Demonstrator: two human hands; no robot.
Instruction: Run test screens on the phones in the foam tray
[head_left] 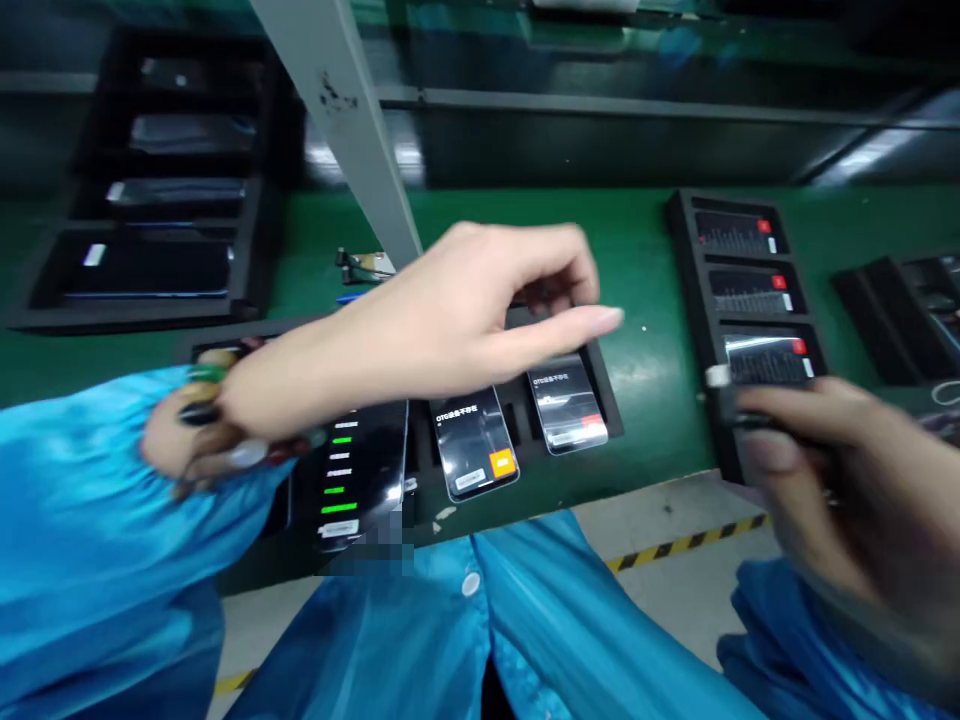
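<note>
My left hand (465, 310) reaches rightward over a black slotted tray (607, 400) near the bench's front edge, fingers partly curled and pinched together above it; whether anything is in them is unclear. In the tray stand a phone with a white-text screen and orange sticker (474, 445), another phone (568, 405) to its right, and one with green bars on its screen (352, 480) to the left. My right hand (840, 480), blurred, grips the near end of a second black tray (686, 250) holding three phones with red labels.
The bench has a green mat (645, 260). A black tray of dark phones (150, 270) sits at the far left, another black tray (900, 310) at the far right. A grey slanted post (352, 120) rises behind my left hand. Yellow-black tape (690, 545) marks the floor below.
</note>
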